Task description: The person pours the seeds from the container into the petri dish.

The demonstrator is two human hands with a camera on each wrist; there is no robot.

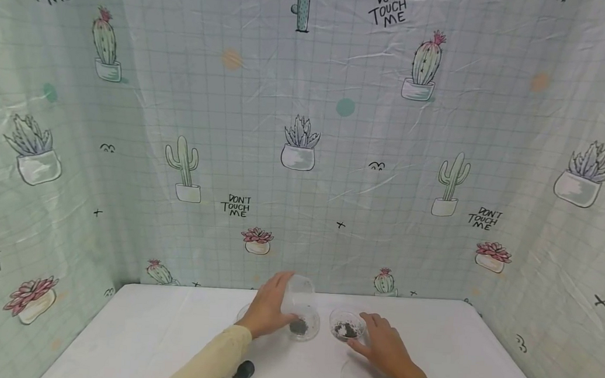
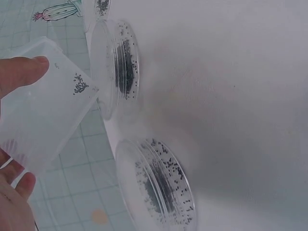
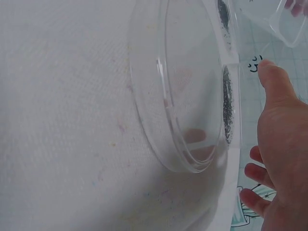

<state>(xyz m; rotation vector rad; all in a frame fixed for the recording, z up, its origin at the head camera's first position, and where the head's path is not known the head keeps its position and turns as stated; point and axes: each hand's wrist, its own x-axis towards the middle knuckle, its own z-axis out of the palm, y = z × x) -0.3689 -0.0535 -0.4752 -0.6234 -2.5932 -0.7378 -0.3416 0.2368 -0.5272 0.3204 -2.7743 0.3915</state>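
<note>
My left hand [image 1: 268, 308] grips a clear plastic box [image 2: 41, 103], thumb on one face and fingers on the other. The box tips corner-down over the middle petri dish [image 1: 311, 329]; a small cluster of black seed-like grains [image 2: 79, 84] lies inside that corner. Dark grains are heaped in this dish too. Beside the right petri dish [image 1: 334, 320], which holds dark grains with pale patches, my right hand [image 1: 388, 348] has thumb and fingers spread at its rim; contact I cannot tell. A left petri dish [image 2: 179, 192] with scattered grains is mostly behind my left hand in the head view.
A clear round dish or lid [image 3: 144, 91] lies on the white table [image 1: 429, 332] near my right forearm. By my left sleeve is a small black object [image 1: 244, 372], its kind unclear. A cactus-print curtain [image 1: 334, 185] surrounds the table's back and sides.
</note>
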